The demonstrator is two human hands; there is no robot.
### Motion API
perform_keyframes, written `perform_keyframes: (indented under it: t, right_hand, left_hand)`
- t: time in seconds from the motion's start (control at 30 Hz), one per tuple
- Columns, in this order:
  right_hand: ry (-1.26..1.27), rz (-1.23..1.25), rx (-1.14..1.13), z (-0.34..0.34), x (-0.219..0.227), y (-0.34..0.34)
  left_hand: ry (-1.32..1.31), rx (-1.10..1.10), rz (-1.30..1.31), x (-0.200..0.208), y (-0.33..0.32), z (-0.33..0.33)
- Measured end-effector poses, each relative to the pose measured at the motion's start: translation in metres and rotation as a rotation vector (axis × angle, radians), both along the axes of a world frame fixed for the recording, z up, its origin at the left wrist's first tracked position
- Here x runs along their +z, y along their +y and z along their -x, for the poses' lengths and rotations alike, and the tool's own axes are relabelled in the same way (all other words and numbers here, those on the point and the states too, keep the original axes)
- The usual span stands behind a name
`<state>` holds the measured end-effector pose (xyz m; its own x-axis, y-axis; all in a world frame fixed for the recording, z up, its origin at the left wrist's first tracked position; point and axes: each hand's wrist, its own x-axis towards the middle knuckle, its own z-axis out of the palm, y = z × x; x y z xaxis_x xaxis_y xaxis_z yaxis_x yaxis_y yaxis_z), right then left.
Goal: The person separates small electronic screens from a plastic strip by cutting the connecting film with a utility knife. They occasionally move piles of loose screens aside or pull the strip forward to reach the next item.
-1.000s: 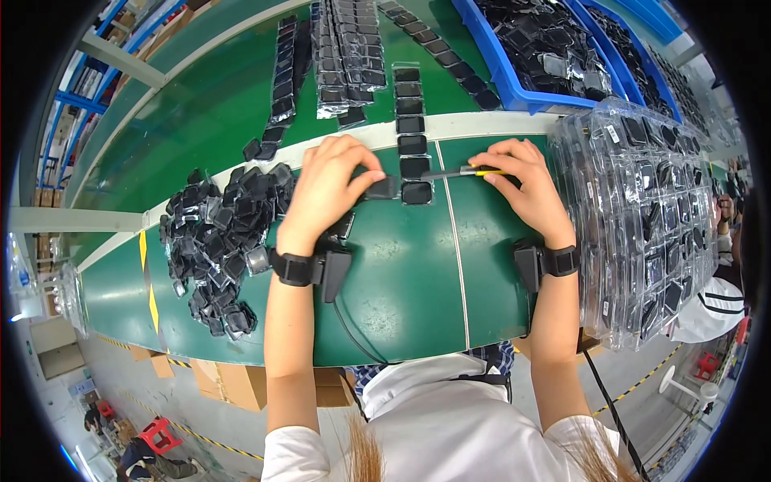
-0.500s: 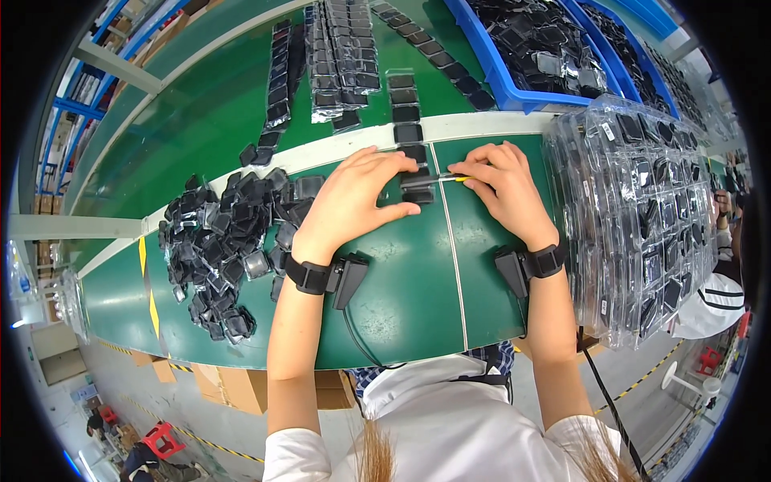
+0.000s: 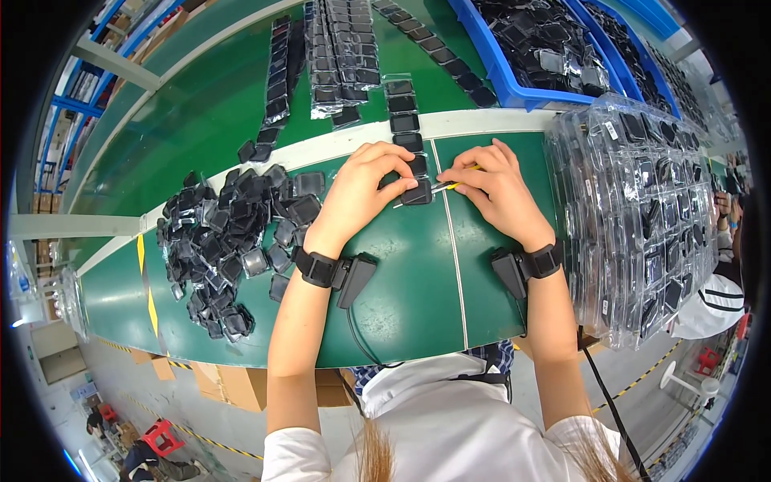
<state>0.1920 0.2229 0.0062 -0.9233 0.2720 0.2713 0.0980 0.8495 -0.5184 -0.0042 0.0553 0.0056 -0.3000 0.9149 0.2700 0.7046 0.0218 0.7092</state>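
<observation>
My left hand (image 3: 365, 186) pinches the edge of a small black square piece (image 3: 419, 193) between thumb and fingers, at the near end of a strip of similar black squares (image 3: 405, 123) running away from me. In my closed right hand (image 3: 495, 186) is a slim metal tool (image 3: 437, 189) with yellow on its handle; its exact kind I cannot make out. The metal reaches to the held piece, and a thin tip shows past its lower left side. A heap of loose black squares (image 3: 229, 241), some in clear film, lies left of my left hand.
Stacked clear plastic trays (image 3: 582, 233) with black pieces stand close on the right. Blue bins (image 3: 514, 98) full of black pieces are at the back right. More strips (image 3: 341, 56) lie at the back. A pale raised ledge (image 3: 474, 122) crosses the green table (image 3: 393, 273).
My left thumb and fingers have closed on the near black piece, which is now tilted. My right hand has moved slightly left, and the metal tool has turned and reaches the piece.
</observation>
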Motion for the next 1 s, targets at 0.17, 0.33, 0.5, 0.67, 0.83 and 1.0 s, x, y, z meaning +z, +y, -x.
perform_keyframes:
  t: [0.17, 0.33, 0.5, 0.67, 0.83, 1.0]
  right_hand:
    - [0.027, 0.014, 0.025, 0.003, 0.002, 0.000]
    - [-0.113, 0.103, 0.030, -0.017, 0.014, 0.021]
    - [0.043, 0.181, -0.070, -0.016, 0.008, 0.026]
    - [0.080, 0.036, -0.099, -0.008, 0.002, 0.019]
    - [0.066, -0.012, -0.101, -0.003, 0.000, 0.011]
    - [0.031, -0.029, -0.018, -0.003, 0.004, 0.008]
  left_hand:
    - [0.001, -0.005, 0.003, 0.001, -0.001, 0.001]
    - [0.011, -0.005, -0.025, 0.003, -0.008, 0.007]
    - [0.087, 0.050, -0.001, 0.024, -0.023, 0.033]
    - [0.238, 0.135, 0.228, 0.043, -0.037, 0.035]
    - [0.220, -0.098, 0.125, 0.031, -0.016, 0.008]
    - [0.067, -0.114, 0.175, 0.035, -0.011, 0.000]
